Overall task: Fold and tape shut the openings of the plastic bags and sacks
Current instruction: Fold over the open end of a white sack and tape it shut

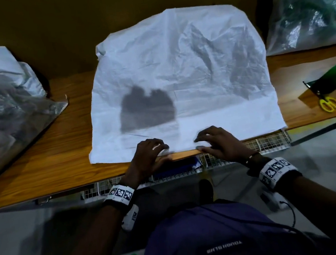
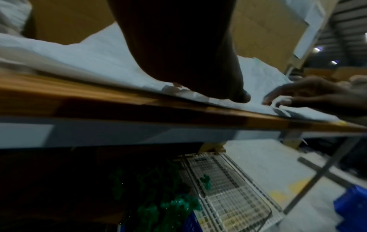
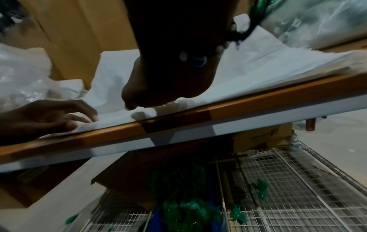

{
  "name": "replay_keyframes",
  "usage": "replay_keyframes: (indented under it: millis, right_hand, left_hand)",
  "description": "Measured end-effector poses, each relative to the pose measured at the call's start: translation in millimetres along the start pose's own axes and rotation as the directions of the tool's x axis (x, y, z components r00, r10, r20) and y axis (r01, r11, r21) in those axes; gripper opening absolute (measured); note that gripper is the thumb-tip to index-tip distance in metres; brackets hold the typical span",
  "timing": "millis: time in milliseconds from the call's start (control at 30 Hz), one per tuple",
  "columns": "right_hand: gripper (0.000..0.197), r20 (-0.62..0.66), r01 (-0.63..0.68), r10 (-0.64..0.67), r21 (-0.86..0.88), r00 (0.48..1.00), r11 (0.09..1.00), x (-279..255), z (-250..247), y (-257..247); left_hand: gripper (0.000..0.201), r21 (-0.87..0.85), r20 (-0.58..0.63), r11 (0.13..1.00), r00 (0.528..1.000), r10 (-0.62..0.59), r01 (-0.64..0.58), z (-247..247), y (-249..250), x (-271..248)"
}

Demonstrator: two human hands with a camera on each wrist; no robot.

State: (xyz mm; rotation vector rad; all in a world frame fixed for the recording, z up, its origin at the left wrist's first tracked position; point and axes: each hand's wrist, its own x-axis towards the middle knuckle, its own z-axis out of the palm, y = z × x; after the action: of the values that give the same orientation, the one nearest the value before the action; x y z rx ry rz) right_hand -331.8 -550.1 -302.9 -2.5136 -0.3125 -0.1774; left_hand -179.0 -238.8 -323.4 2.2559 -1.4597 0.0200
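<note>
At the near edge of the tabletop (image 1: 47,162) the white sack (image 1: 178,80) lies flat, its open hem pinched by curled fingers of the left hand (image 1: 147,155) and right hand (image 1: 219,142), so folding looks barely begun and taping remains.

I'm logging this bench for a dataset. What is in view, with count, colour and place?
sack: one, white, flat at table centre, near edge at the front lip
table: one, wood-brown
clear bags: two, one at far left, one at far right with green at its top
scissors: one, yellow handles, right side
green strip: one, beside the scissors
wire basket: one, white, under the table
left hand: fingers curled on the sack's near edge
right hand: same, beside it
</note>
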Motion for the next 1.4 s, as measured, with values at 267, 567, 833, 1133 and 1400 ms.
replay_keyframes:
  millis: [267, 567, 833, 1133, 1400]
  right_hand:
    - [0.029, -0.074, -0.133, 0.13, -0.032, 0.989, 0.991, 6.4, 10.7, -10.5]
    - [0.018, -0.189, -0.2, 0.165, -0.186, 0.968, 0.962, 6.6, 19.4, -25.9]
    - [0.021, -0.049, -0.25, 0.253, 0.067, 0.966, 0.966, 27.2, 7.4, -17.2]
    - [0.03, 0.038, -0.128, 0.13, -0.054, 0.991, 0.99, 12.4, 13.9, -2.6]
    - [0.024, -0.065, -0.157, 0.153, -0.073, 0.986, 0.985, 23.6, 19.4, -3.4]
  left_hand:
    - [0.031, -0.009, -0.048, 0.997, 0.996, -0.079, 0.078, -5.2, 6.5, 15.4]
    - [0.03, -0.024, 0.023, 0.994, 0.994, -0.108, 0.108, -15.8, 17.5, 17.5]
    - [0.029, -0.181, 0.138, 0.959, 0.971, -0.193, 0.216, -22.6, 8.3, 34.1]
    - [0.027, -0.001, 0.009, 0.997, 0.997, -0.073, 0.073, -6.9, -3.1, 18.7]
    - [0.024, 0.014, 0.036, 0.962, 0.962, -0.272, 0.271, -9.6, 9.6, 29.8]
